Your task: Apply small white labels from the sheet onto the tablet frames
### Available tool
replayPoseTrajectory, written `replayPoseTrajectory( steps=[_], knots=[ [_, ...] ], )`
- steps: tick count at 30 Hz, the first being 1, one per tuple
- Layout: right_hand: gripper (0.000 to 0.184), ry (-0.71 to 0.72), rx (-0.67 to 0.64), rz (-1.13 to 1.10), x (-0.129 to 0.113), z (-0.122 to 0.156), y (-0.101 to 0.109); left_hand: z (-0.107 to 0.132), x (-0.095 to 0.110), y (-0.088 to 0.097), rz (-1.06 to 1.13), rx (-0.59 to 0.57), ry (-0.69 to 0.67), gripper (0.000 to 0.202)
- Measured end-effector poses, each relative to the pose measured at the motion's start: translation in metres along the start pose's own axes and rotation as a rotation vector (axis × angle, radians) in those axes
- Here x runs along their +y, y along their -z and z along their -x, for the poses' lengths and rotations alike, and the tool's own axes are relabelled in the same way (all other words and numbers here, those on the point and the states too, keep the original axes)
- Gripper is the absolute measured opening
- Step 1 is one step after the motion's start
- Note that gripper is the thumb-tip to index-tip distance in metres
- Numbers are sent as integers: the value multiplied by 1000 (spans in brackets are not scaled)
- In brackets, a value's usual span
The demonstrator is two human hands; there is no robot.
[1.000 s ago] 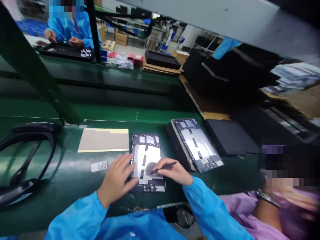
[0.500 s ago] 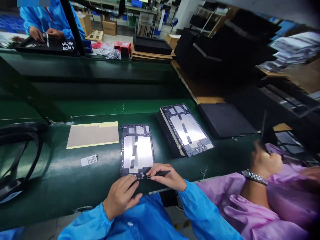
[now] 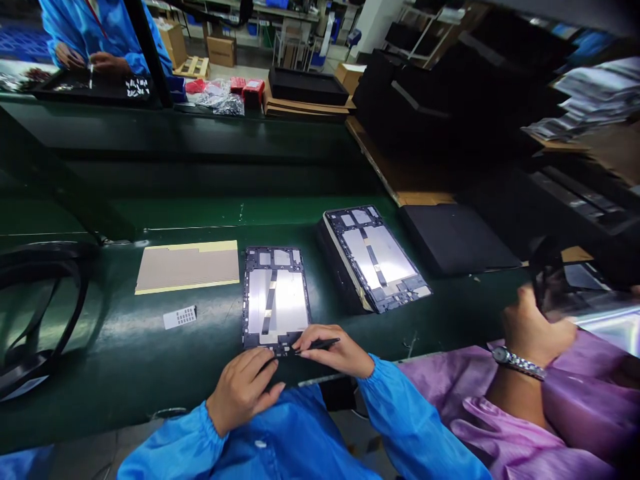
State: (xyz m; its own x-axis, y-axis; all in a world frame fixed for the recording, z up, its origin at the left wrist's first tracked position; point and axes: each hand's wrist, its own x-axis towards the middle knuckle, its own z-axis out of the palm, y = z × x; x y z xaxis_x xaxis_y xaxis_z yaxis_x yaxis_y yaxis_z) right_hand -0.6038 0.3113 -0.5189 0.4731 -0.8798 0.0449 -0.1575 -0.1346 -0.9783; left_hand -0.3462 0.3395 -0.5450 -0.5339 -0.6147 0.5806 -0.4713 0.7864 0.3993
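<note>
A tablet shell (image 3: 287, 300) with a silvery inner plate, dark frame and ribbon strip lies flat on the green bench in front of me. My right hand (image 3: 335, 350) pinches a slim black pointed tool (image 3: 324, 343) at its lower right edge. The tool's tip is hidden by my fingers, near the small parts along that edge. My left hand (image 3: 245, 389) rests bent fingertips on the lower left edge, its thumb held apart. A similar tablet shell (image 3: 380, 257) lies tilted on a dark stack to the right.
Left of the tablet lie a beige sheet with yellow edges (image 3: 188, 269) and a white label sheet (image 3: 180, 317). A black strap-like loop (image 3: 75, 313) is at far left. A black slab (image 3: 460, 240) lies right. A co-worker's hand (image 3: 537, 330) works close by at right; another person works across the bench.
My hands keep nearly the same place at the tablet's lower edge. The co-worker's hand at right has shifted, and a bright panel now shows beside it. The view has moved slightly.
</note>
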Motion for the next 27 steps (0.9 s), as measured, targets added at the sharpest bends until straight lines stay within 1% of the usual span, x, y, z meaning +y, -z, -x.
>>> replayPoseTrajectory(
  steps=[8,10,11,13,16,18,20,21,22,24,25,26,27],
  knots=[
    [9,78,-32,73,-6,0,-2,0,1,0,-9,-12,4,20],
    [8,85,-17,55,-7,2,-2,0,1,1,-18,-13,4,20],
    [7,82,14,29,-6,3,-2,0,1,1,-25,-12,5,20],
    [8,62,119,-53,-3,7,-2,0,0,0,-40,-26,1,22],
    [13,6,281,-127,3,11,-4,-1,2,-3,-88,-105,-9,32],
    [19,-4,359,-124,6,12,-5,-2,4,-4,-128,-165,-6,38],
    [28,9,442,-132,8,11,-3,-3,7,-1,-135,-192,24,40],
    [31,-1,496,-135,9,10,-2,-3,7,2,-112,-193,64,41],
    [31,-31,551,-119,9,8,1,-2,5,5,-77,-178,136,42],
    [28,-143,645,-2,12,2,5,-1,-2,12,13,-94,370,43],
    [28,-206,662,83,13,-1,7,0,-8,15,62,-39,504,44],
    [30,-253,649,166,15,-5,8,0,-15,16,110,6,626,44],
    [32,-281,614,234,18,-9,7,0,-22,17,160,28,718,45]
  ],
)
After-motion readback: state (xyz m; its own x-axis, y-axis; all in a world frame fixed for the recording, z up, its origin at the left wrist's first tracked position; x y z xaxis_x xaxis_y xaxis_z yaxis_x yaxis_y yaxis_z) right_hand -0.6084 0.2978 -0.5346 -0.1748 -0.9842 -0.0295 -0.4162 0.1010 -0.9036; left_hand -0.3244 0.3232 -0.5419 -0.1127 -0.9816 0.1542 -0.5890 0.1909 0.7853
